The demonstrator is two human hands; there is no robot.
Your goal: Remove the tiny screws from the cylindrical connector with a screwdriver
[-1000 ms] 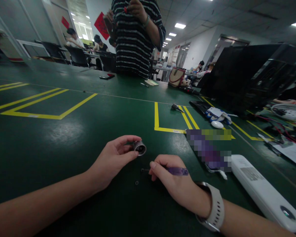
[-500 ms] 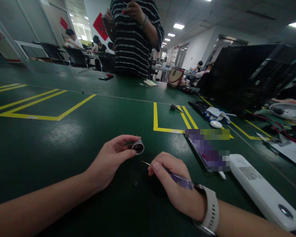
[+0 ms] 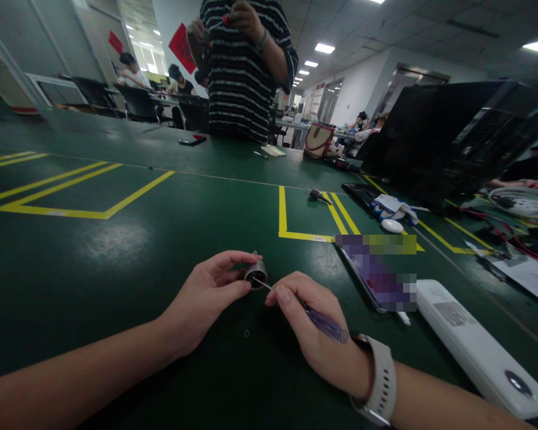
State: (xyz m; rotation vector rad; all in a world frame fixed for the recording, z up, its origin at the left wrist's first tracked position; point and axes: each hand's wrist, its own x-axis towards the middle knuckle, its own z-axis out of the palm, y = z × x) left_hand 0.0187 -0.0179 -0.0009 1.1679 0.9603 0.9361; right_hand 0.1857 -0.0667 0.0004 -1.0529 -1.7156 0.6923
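Between the thumb and fingers of my left hand (image 3: 210, 280) is a small round grey metal housing (image 3: 257, 273), its open end turned toward me and to the right. My right hand (image 3: 311, 313) grips a screwdriver (image 3: 325, 324) with a clear purple handle. The thin shaft points left, and its tip lies at the mouth of the housing; how deep it reaches I cannot tell. A tiny ring-shaped piece (image 3: 246, 333) rests on the green table (image 3: 197, 382) below my hands.
A dark metal part (image 3: 319, 196) lies beyond my hands by the yellow tape. To the right are a phone (image 3: 372, 275), a long white device (image 3: 479, 346), a glove (image 3: 392, 207) and a white oval object (image 3: 391, 226). A person in a striped shirt (image 3: 246, 77) stands across the table.
The housing in my left hand has shifted slightly right and tilted. The screwdriver tip, apart from it before, is now at its opening.
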